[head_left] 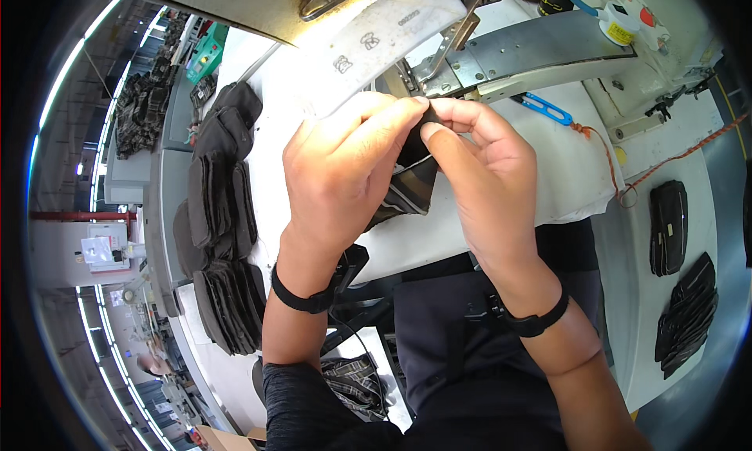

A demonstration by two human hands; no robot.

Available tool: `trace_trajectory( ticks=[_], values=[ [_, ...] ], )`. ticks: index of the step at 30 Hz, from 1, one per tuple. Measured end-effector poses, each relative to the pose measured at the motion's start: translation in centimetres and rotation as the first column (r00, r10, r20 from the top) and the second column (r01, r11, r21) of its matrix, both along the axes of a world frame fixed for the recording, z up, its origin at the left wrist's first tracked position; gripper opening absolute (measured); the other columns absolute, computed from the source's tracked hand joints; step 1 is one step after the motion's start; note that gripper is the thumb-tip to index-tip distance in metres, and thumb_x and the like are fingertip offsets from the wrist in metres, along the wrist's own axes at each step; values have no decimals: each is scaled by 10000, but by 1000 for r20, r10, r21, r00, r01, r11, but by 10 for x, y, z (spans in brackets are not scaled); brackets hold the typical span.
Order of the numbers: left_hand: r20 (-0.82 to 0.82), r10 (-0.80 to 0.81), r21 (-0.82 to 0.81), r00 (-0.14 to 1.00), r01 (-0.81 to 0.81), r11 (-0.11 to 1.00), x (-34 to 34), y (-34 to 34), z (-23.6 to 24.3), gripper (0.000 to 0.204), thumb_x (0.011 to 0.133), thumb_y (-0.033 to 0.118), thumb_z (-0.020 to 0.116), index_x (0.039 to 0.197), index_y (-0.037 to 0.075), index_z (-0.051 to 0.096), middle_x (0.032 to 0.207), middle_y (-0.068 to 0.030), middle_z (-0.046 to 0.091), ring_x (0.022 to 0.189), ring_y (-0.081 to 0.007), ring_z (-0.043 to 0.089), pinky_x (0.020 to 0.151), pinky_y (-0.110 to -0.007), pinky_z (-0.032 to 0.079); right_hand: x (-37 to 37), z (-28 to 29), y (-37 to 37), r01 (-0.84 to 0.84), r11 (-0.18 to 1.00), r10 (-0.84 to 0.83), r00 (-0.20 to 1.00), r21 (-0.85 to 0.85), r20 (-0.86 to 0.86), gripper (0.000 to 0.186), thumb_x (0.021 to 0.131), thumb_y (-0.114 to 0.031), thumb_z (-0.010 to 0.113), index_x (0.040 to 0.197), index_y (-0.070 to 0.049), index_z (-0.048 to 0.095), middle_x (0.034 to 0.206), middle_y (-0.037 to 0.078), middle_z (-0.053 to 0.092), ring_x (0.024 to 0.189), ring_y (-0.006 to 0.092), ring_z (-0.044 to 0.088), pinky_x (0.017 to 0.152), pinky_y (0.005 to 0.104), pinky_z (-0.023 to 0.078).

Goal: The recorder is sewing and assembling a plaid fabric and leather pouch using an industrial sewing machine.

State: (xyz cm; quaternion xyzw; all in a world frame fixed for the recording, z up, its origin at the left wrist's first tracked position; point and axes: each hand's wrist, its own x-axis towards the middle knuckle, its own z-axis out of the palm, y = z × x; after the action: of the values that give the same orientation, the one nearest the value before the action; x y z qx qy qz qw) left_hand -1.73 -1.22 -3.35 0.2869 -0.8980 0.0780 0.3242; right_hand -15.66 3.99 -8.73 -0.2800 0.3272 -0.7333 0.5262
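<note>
Together, the left hand (337, 161) and right hand (497, 185) arch inward, fingers (454, 152) pinching striped cloth (413, 186).

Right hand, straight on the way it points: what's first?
Past the dark striped cloth the right hand pinches, likely the left hand: its fingers sit just ahead. Exact depth is unclear.

Along the left edge of the white surface (576, 169), stacks of dark pieces (211, 208) stand like a wall, with only a narrow bare strip between them and the left hand (337, 169). Toward the far edge, the machine's pale head (376, 48) and metal arm (533, 55) block the way just past the fingers (395, 122). A hand fits more easily right of the right hand (497, 181), though blue snips (546, 109) lie there and an orange cord (609, 165) trails by the right edge.
</note>
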Motion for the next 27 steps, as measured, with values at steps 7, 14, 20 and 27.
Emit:
trace_trajectory(
  ticks=[7, 14, 20, 27],
  values=[
    [-148, 65, 100, 987, -51, 994, -7, 7, -16, 253, 879, -2, 768, 1119, 75, 742, 1059, -63, 748, 970, -250, 691, 785, -327, 536, 12, -5, -6, 144, 989, -142, 943, -15, -302, 210, 880, -28, 708, 1057, -4, 597, 974, 83, 675, 918, 175, 657, 798, 337, 542],
    [-88, 211, 222, 973, -188, 957, 1, 17, -12, 373, 808, -91, 680, 1155, 46, 669, 1159, -121, 691, 980, -298, 629, 861, -377, 524, 21, -9, 1, 181, 983, -160, 898, 12, -410, 361, 847, -36, 692, 1178, -28, 548, 1060, 126, 578, 852, 205, 595, 725, 347, 522],
    [144, 87, -47, 986, -81, 996, 2, 17, 17, 362, 784, -66, 715, 1105, 98, 756, 1082, -39, 733, 888, -306, 644, 799, -386, 518, 6, 4, 12, 48, 994, -34, 989, 96, -144, 236, 866, -21, 668, 1095, 35, 652, 1000, 80, 699, 701, 70, 615, 638, 250, 514],
    [249, 47, 102, 967, -74, 992, 0, 14, 31, 329, 819, -61, 686, 1114, 66, 754, 1082, -95, 760, 820, -346, 698, 748, -415, 554, 0, 3, 10, -15, 993, 30, 992, 120, -124, 216, 911, -18, 667, 1121, 32, 671, 958, 58, 708, 731, 71, 659, 665, 244, 534]
  ],
)
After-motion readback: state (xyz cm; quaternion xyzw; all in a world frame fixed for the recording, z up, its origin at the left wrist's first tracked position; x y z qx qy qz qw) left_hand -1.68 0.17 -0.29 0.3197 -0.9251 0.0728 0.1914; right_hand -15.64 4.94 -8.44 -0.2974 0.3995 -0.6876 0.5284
